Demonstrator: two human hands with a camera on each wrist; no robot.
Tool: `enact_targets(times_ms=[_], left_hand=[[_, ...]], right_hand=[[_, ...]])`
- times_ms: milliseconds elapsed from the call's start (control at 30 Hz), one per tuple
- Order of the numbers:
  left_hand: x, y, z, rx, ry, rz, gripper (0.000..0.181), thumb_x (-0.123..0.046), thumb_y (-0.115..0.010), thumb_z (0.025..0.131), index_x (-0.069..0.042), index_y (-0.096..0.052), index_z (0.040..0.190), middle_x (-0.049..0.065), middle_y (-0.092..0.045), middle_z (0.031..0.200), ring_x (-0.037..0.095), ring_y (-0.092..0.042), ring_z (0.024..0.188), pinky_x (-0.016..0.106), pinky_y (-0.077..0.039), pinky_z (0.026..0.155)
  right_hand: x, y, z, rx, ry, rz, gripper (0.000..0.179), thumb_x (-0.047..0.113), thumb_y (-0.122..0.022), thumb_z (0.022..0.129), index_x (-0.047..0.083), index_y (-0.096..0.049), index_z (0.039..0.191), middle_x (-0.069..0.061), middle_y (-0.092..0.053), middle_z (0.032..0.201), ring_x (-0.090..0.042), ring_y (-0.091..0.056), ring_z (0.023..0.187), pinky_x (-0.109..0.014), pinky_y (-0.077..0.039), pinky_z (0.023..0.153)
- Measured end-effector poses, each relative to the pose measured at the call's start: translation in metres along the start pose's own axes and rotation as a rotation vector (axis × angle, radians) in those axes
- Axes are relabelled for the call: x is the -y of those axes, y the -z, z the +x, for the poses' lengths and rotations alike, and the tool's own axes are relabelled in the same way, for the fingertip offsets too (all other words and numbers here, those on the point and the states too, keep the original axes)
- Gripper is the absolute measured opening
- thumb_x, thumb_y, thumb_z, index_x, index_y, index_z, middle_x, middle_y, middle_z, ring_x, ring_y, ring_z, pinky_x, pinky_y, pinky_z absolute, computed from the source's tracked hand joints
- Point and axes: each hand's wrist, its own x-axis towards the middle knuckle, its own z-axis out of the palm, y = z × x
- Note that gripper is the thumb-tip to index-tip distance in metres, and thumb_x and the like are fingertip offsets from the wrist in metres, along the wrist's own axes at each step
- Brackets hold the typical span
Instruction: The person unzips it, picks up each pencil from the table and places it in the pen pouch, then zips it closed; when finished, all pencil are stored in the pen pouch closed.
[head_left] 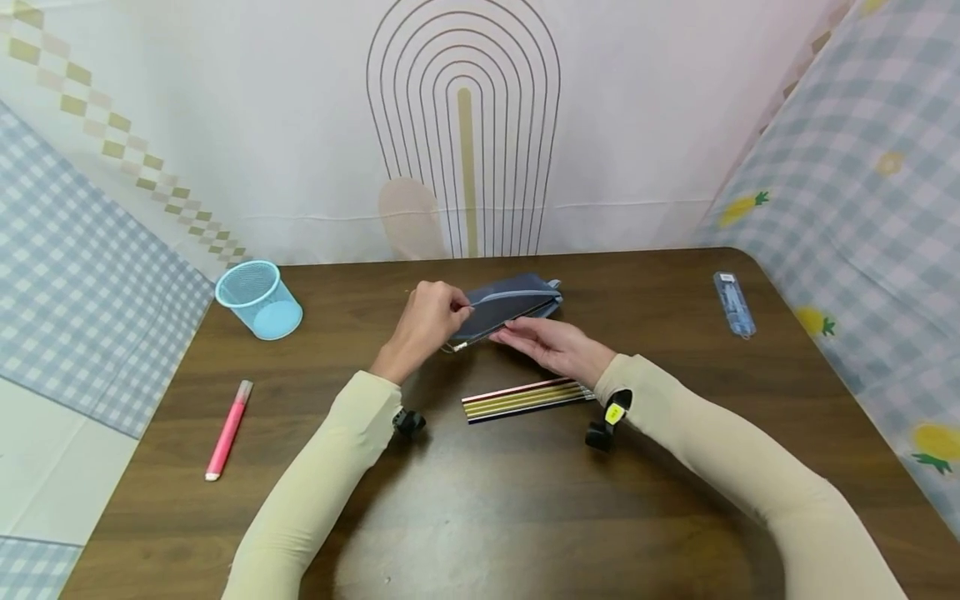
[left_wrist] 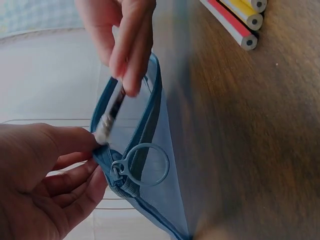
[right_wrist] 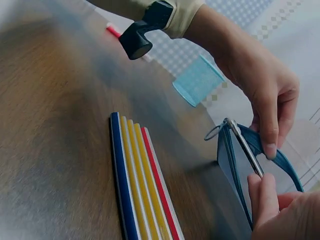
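left hand (head_left: 426,327) pinches blue pouch (head_left: 495,312), right hand (head_left: 551,343) grips pen (right_wrist: 244,145); striped pencils (head_left: 517,401) lie just beside; mesh cup (head_left: 258,302), pink marker (head_left: 228,432) well apart.

We got a bright, mostly sharp head view, lit apparently from above: pale glare on the near tabletop (head_left: 442,533), soft shadows beside both sleeves (head_left: 318,479). Both wrist views came out dimmer, cooler, hazy. In the left one we noted the slim rod (left_wrist: 107,126) smeared by blur; in the right one, whitish sheen at lower left, checked cloth (right_wrist: 240,15) behind slightly soft.
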Motion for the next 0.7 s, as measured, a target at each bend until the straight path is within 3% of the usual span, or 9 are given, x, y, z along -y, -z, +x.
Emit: enact_targets(times_ms=[100, 233, 500, 600, 700], left_hand=[[-0.001, 0.001, 0.000, 0.004, 0.012, 0.005, 0.014, -0.016, -0.074, 0.092, -0.005, -0.081, 0.094, 0.008, -0.078, 0.090, 0.018, -0.071, 0.081, 0.032, -0.058, 0.071], [-0.004, 0.001, 0.000, 0.022, 0.016, 0.001, 0.014, -0.016, -0.073, 0.092, -0.005, -0.080, 0.095, 0.008, -0.078, 0.089, 0.017, -0.070, 0.077, 0.030, -0.057, 0.067], [-0.005, -0.001, 0.000, 0.031, 0.014, -0.012, 0.014, -0.016, -0.073, 0.093, -0.004, -0.080, 0.096, 0.008, -0.077, 0.090, 0.017, -0.068, 0.076, 0.029, -0.057, 0.067], [-0.004, -0.001, 0.000, 0.027, 0.012, -0.011, 0.014, -0.016, -0.073, 0.092, -0.004, -0.080, 0.097, 0.009, -0.077, 0.091, 0.017, -0.069, 0.076, 0.029, -0.058, 0.068], [-0.003, -0.001, 0.000, 0.010, 0.010, -0.008, 0.014, -0.015, -0.074, 0.092, -0.004, -0.080, 0.096, 0.009, -0.078, 0.090, 0.017, -0.069, 0.077, 0.030, -0.058, 0.069]], right_hand=[[-0.002, -0.006, 0.006, -0.008, 0.030, 0.037, 0.046, -0.001, -0.047, 0.103, -0.004, -0.041, 0.148, -0.030, -0.061, 0.133, -0.025, -0.049, 0.141, -0.024, -0.044, 0.107], [-0.004, -0.013, 0.011, -0.032, 0.067, 0.048, 0.052, 0.000, -0.044, 0.104, -0.002, -0.032, 0.155, -0.023, -0.038, 0.157, -0.022, -0.042, 0.146, -0.021, -0.043, 0.106], [-0.006, -0.015, 0.009, -0.074, 0.070, 0.001, 0.051, 0.000, -0.045, 0.104, -0.003, -0.035, 0.153, -0.024, -0.036, 0.158, -0.024, -0.043, 0.144, -0.020, -0.045, 0.105], [-0.006, -0.013, 0.003, -0.078, 0.056, -0.012, 0.050, 0.001, -0.047, 0.104, -0.003, -0.037, 0.152, -0.027, -0.043, 0.153, -0.025, -0.049, 0.141, -0.021, -0.046, 0.104], [-0.007, -0.010, -0.005, -0.058, 0.059, -0.063, 0.049, 0.001, -0.048, 0.103, -0.005, -0.039, 0.151, -0.029, -0.057, 0.138, -0.026, -0.062, 0.127, -0.023, -0.048, 0.103]])
